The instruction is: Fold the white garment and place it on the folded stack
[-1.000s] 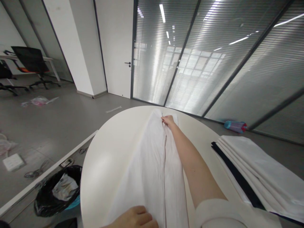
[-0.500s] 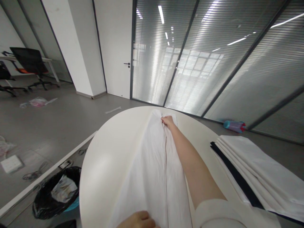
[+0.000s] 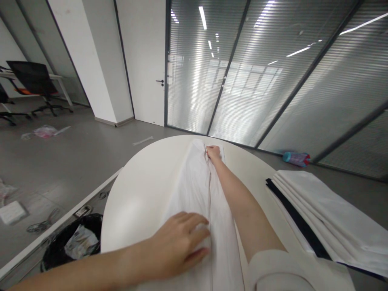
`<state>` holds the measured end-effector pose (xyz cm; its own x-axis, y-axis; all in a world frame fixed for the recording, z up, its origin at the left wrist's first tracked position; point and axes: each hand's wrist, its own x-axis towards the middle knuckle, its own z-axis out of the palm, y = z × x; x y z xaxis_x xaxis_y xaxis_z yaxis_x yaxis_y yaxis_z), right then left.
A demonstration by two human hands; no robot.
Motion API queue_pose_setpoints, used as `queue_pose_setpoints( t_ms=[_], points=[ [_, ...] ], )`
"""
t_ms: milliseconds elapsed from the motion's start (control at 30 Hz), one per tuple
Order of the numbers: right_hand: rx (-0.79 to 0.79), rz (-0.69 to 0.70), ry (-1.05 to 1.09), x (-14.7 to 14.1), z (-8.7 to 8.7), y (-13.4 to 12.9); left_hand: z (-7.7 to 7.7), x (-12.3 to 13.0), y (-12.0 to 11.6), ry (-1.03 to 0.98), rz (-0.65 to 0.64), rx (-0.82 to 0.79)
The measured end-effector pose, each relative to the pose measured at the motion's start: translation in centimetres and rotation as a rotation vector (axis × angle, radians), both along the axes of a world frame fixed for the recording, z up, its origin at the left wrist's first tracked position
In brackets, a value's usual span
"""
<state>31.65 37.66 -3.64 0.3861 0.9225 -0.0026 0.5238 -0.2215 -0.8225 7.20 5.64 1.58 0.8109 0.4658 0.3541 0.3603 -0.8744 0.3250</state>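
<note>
A long white garment (image 3: pixel 194 194), which looks like trousers laid lengthwise, stretches across the round white table (image 3: pixel 130 194). A seam or fold edge runs down its length. At its far end, my right hand (image 3: pixel 214 152) is closed, pinching the cloth near the top of that seam. My left hand (image 3: pixel 184 242) is over the nearer part of the garment, fingers apart and slightly curled, holding nothing. Whether its fingertips touch the cloth I cannot tell. The garment's near end runs out of view at the bottom.
On the right lies a stack of folded white cloths (image 3: pixel 327 210) with a dark navy layer (image 3: pixel 300 222). A black-lined bin (image 3: pixel 57 246) stands left of the table. Beyond are a glass partition (image 3: pixel 257 81), an office chair (image 3: pixel 32 83) and a striped bundle (image 3: pixel 297 159) on the floor.
My left hand has moved up from the bottom edge, forward over the garment, and its fingers have spread. My right hand still pinches the far end. The view has shifted slightly.
</note>
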Motion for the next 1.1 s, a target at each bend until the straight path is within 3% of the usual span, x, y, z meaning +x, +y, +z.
queue_pose_setpoints(
  t_ms=[100,200,267,333,433,567,767,933,1100],
  points=[
    [0.151,-0.003,-0.136,-1.2,0.7,-0.2,0.4,1.4,5.3,0.051,0.106,0.024],
    [0.217,0.222,-0.416,-3.0,1.1,0.1,-1.0,3.3,8.9,0.107,0.142,0.004],
    [0.161,0.389,-0.658,-3.8,0.8,0.4,-2.2,4.3,9.6,0.144,0.099,-0.018],
    [0.027,0.459,-0.779,-4.2,0.2,0.7,-3.3,4.8,9.2,0.183,0.026,-0.033],
    [-0.140,0.458,-0.785,-4.2,-1.0,1.1,-4.5,4.9,8.2,0.223,-0.039,-0.043],
    [-0.157,0.427,-0.779,-4.1,-1.8,1.5,-4.9,4.7,7.8,0.222,-0.030,-0.044],
    [-0.165,0.342,-0.770,-4.7,-1.5,1.8,-4.3,4.6,7.1,0.219,-0.028,-0.063],
    [-0.163,0.349,-0.764,-4.6,-1.5,1.7,-4.7,3.2,3.2,0.225,-0.083,-0.131],
    [-0.149,0.361,-0.754,-4.5,-1.4,1.5,-4.7,1.7,-1.1,0.216,-0.120,-0.088]
  ],
)
